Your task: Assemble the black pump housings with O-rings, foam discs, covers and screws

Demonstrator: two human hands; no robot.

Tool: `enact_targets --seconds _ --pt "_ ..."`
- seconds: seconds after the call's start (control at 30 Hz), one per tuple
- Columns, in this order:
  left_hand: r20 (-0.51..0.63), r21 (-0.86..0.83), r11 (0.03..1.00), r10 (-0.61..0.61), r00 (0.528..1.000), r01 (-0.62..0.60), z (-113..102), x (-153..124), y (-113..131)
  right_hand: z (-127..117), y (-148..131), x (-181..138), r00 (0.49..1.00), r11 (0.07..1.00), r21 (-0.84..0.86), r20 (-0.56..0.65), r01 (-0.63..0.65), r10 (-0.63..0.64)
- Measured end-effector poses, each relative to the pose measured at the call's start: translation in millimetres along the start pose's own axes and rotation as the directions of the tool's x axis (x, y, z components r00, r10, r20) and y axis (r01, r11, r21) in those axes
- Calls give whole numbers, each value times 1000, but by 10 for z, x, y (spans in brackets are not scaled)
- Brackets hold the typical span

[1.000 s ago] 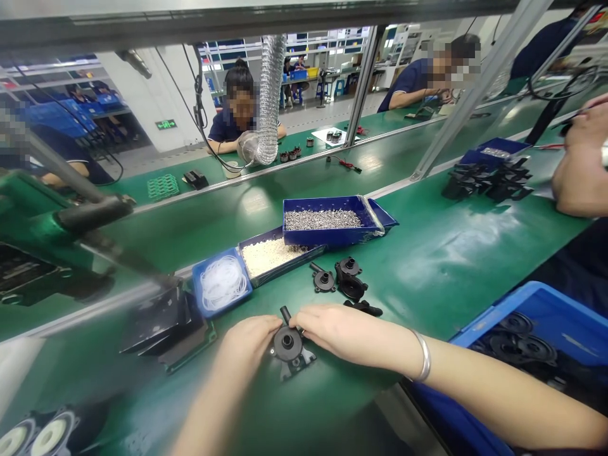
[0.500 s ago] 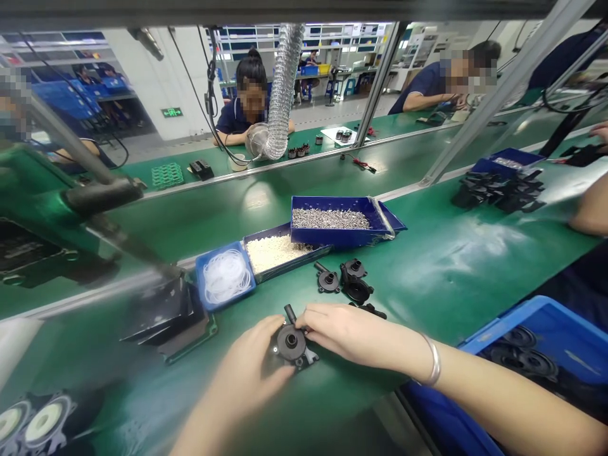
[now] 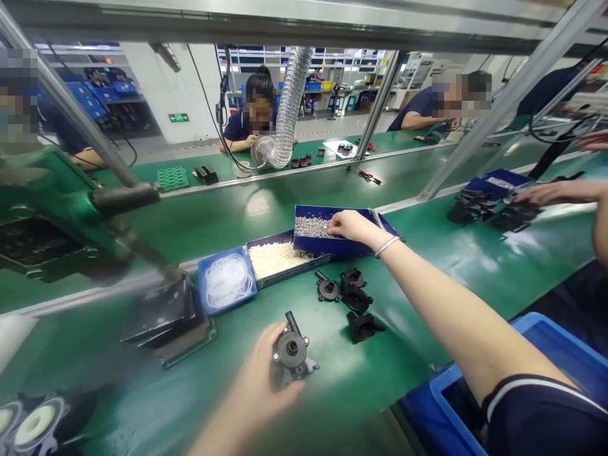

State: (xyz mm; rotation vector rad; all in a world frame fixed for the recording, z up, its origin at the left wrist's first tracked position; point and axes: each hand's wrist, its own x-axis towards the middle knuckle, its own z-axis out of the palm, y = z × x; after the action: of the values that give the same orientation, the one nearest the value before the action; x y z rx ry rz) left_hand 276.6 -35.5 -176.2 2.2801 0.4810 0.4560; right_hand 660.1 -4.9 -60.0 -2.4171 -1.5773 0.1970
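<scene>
The left hand [image 3: 263, 373] is clamped on 1 black round plastic pump housing [image 3: 291, 350], fingers curled round its left side, pressing it onto the green conveyor belt [image 3: 441, 278] close to the near edge; its short spout points away from the person. The right hand [image 3: 349, 225], with 1 silver bangle [image 3: 387, 246] on the wrist, is stretched well apart from the left, fingertips down in the blue plastic tray of silver screws [image 3: 313, 227]; I cannot tell whether they grip a screw. Beside it lie 2 more blue trays: 1 with white pellets [image 3: 276, 257] and 1 with white rings [image 3: 227, 280]. Between the trays and the housing lie 4 loose black plastic parts [image 3: 363, 326]. 1 blue crate [image 3: 555, 345] stands at the lower right.
</scene>
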Motion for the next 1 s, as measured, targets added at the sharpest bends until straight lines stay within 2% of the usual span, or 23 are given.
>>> enact_targets --seconds 0.2,0.37,0.43,0.47,0.5,0.57,0.6,0.63,0.7,0.83,1.0 --pt "-86 -15 994 104 991 -106 25 35 28 14 28 -96 995 991 136 -100 18 -4" --pt "-117 -91 996 5 993 -16 64 11 22 -128 -215 -306 962 965 261 -267 9 63" --pt "-101 -130 991 -31 994 17 74 -2 25 -146 -424 -554 957 948 307 -291 85 8" --pt "-98 -140 990 -33 995 19 76 -5 27 -134 -541 -719 958 934 321 -278 157 -65" --pt "-102 -143 990 -29 994 14 77 -6 27 -106 -658 -904 939 892 341 -272 298 -210" --pt "-124 -133 991 -13 992 -4 81 -2 22 1 -871 -1297 830 755 351 -163 554 -533" --pt "-134 -124 992 -9 991 -8 84 0 17 75 -960 -1484 774 697 376 -96 610 -626" --pt "-143 -116 993 -8 990 -9 88 1 12 159 -1035 -1651 757 693 396 -8 602 -653" --pt "-152 -111 994 -16 988 -1 99 -2 2 332 -1139 -1905 734 694 399 73 599 -675" --pt "-129 -134 991 -39 991 21 109 -10 2 581 -1194 -2117 738 717 329 82 615 -670" --pt "-118 -150 988 -45 992 27 87 -3 21 679 -1137 -2175 753 739 343 121 580 -647"
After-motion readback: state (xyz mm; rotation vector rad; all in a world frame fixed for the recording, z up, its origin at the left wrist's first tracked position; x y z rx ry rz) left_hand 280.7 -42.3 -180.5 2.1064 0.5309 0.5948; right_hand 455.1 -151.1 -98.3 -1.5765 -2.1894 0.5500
